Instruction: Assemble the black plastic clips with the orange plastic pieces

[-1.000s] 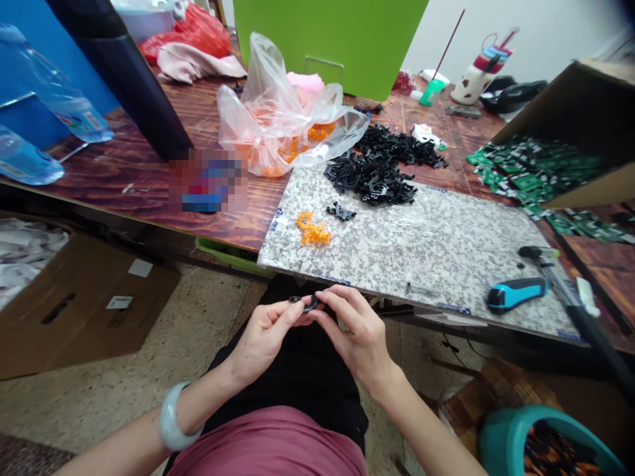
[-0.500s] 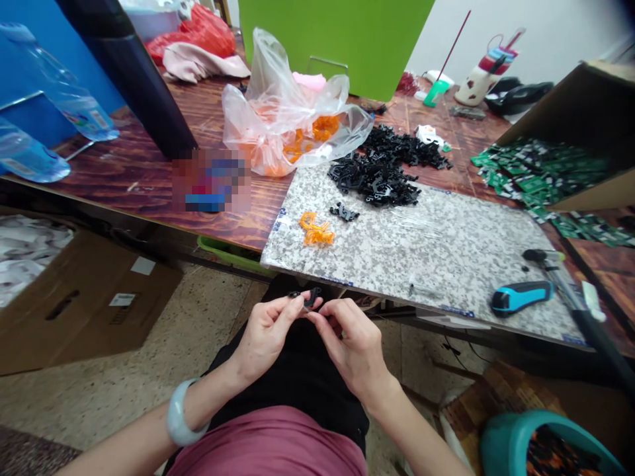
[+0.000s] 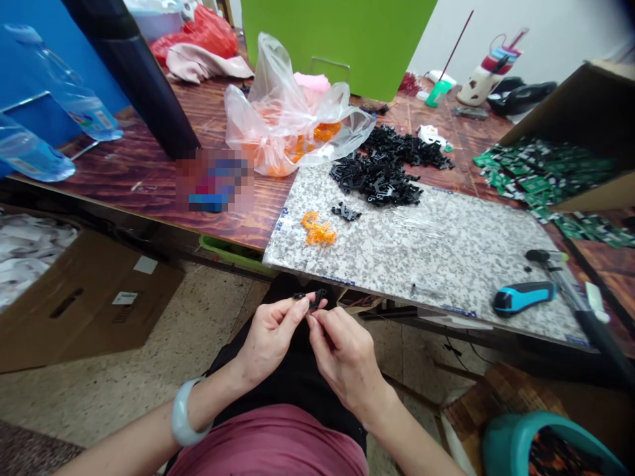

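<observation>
Two hands meet above a black-trousered lap [image 3: 292, 383]: the left hand [image 3: 268, 335] pinches a small black moulded-plastic piece [image 3: 316, 301], and the right hand [image 3: 347, 354] bunches its fingertips beside it, though I can't tell whether they grip anything. With so slight a hold, a slip could drop the piece to the speckled floor [image 3: 208, 311]. On the grey-speckled slab [image 3: 446, 244] ahead sit translucent orange plastic pieces [image 3: 321, 233] and part of a black plastic heap [image 3: 381, 175], none blocking the fingers.

Before the desk's [image 3: 262, 215] near edge, left hand [image 3: 270, 334] pinches; right hand [image 3: 347, 357] is curled beside, its grip perhaps closed.
</observation>
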A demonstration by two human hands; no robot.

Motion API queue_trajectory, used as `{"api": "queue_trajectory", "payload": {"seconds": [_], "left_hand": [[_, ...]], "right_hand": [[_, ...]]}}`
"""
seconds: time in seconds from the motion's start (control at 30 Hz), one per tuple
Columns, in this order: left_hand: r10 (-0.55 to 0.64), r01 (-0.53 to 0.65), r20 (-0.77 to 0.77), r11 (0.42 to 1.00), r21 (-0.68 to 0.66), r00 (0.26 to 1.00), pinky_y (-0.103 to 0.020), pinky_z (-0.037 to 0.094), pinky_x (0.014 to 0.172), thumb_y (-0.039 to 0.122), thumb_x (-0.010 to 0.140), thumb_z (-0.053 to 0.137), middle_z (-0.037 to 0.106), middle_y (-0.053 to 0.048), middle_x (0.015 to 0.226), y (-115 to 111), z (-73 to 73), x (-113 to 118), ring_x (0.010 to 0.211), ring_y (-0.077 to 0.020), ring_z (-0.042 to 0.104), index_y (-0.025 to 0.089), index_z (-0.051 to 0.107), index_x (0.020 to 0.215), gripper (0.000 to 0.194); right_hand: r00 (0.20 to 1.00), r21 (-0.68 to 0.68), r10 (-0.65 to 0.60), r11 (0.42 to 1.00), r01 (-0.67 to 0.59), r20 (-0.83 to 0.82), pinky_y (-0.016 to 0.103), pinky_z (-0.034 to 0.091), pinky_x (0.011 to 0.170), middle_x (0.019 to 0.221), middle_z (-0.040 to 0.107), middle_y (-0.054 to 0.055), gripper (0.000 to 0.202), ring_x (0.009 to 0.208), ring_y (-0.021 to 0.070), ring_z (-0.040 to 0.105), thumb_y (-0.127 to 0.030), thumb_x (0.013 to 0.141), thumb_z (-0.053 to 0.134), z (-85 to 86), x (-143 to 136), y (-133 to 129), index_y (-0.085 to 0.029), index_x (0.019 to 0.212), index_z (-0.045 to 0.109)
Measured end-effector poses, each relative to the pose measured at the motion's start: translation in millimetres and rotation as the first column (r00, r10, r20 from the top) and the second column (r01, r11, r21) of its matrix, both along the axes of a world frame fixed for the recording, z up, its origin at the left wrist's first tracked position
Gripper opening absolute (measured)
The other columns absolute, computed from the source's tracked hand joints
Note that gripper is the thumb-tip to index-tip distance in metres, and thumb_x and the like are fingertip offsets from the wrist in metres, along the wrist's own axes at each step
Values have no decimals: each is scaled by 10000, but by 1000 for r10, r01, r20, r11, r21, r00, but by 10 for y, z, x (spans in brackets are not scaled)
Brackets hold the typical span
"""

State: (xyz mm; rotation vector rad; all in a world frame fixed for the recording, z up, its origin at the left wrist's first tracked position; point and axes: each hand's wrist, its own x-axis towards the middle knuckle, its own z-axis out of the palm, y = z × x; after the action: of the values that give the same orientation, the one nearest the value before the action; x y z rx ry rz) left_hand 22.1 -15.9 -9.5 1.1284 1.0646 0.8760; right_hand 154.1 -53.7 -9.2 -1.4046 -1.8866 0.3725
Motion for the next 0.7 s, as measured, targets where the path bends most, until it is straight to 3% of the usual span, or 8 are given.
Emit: {"api": "queue_trajectory", "payload": {"seconds": [0.43,0.7], "left_hand": [[-8,9,-52,1000,20,999,-283,527,802,344,848,580,769,-56,880,-1,-3,4,882,-236,690,142,754,894,271],[9,1,-132,997,76,991,-256,514,675,344,836,580,737,-38,707,11,12,-14,680,-191,649,136,750,773,276]], "right_hand": [[999,-55,-8,998,5,-50,255,420,587,643,523,27,236,588,136,506,-134,907,392,-5,-17,-1,-179,718,525],[984,-127,-52,991,30,-171,217,376,527,601,496,-6,239,527,101,468,-147,881,447,41,-49,15,-187,650,496]]}}
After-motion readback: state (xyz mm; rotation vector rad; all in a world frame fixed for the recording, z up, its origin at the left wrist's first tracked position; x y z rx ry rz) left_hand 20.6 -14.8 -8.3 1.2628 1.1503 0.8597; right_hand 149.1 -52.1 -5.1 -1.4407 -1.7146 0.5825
